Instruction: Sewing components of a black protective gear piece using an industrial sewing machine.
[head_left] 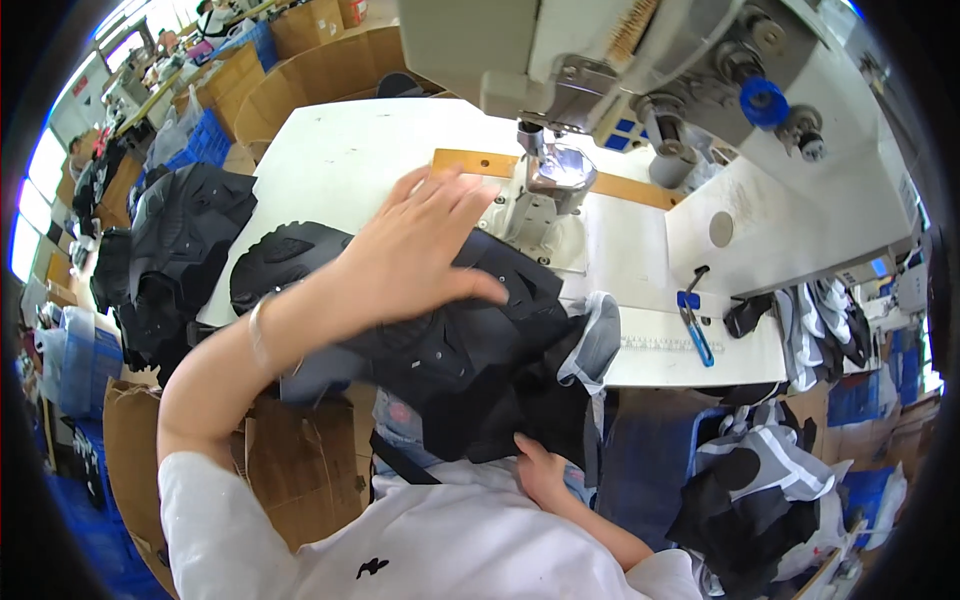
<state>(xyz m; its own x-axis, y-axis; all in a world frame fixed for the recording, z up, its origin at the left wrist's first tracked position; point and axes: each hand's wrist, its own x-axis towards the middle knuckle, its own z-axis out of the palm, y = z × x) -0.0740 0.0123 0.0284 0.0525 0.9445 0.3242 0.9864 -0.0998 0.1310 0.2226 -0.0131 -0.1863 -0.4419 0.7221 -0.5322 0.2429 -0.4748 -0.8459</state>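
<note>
A black moulded piece (430, 350) with raised ridges and soft cloth edges lies over the front of the white sewing table and hangs toward my lap. My left hand (425, 240) is above its upper part, fingers spread and holding nothing. Low down by my lap, my right hand (541, 468) grips the hanging black cloth, its thumb on top and its other fingers hidden beneath. Grey-and-white cloth (592, 340) shows at the piece's right side. Just beyond my left hand stands the sewing machine's lit needle area (560, 170).
A blue-handled thread snipper (695, 330) lies on the table's right. Similar black pieces (185, 250) are heaped at the left. Grey, white and black cloth parts (760, 480) pile up at the lower right. A cardboard box (300, 460) stands under the table's left.
</note>
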